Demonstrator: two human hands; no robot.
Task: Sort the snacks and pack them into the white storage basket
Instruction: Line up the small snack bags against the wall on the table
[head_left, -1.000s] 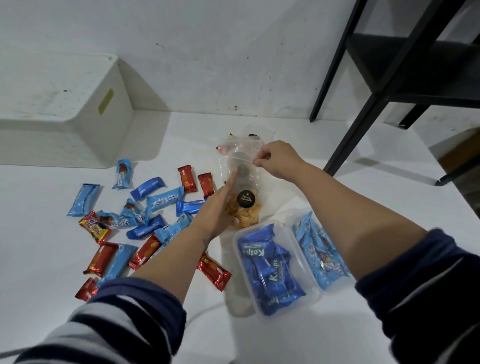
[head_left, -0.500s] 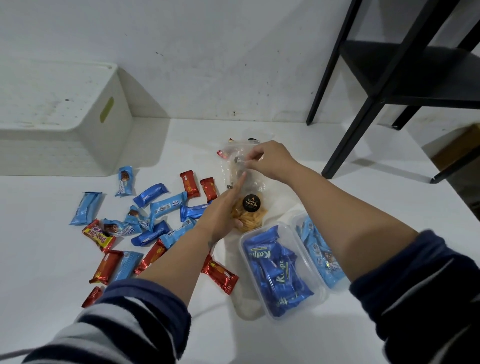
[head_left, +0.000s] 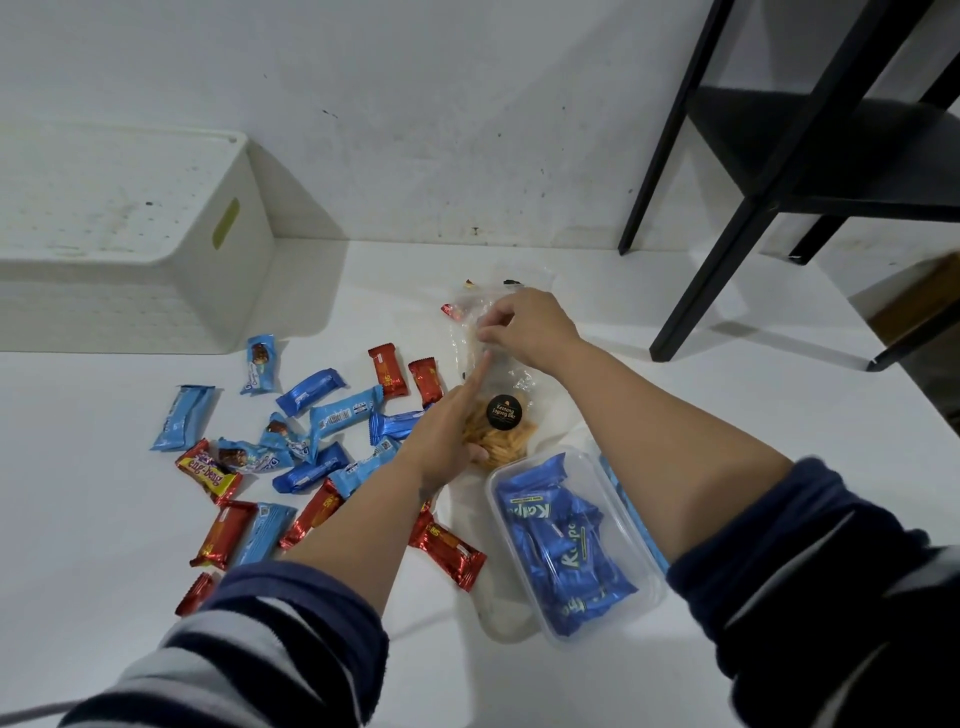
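A clear bag of chips (head_left: 498, 415) lies on the white bench (head_left: 675, 291), its yellow contents and a round black label at the near end. The right hand (head_left: 524, 327) is at the far, upper end of the bag, its fingers (head_left: 485, 332) curled and pinching the clear film there. The left hand (head_left: 447, 436) lies along the bag's left side; its fingers (head_left: 480, 371) are stretched out straight and together, pressing against the film, with the thumb on the chips near the label.

Just near of the bag stands a clear tub (head_left: 613, 499) filled with dark blue packets; a second tub with lighter blue packets is mostly hidden behind the right forearm. Loose snack bars (head_left: 322, 431) in blue and red wrappers are scattered on the bench left of the left arm. The white basket (head_left: 244, 270) stands at the far left against the wall, well apart from both hands. A black rack (head_left: 727, 249) stands at the far right.
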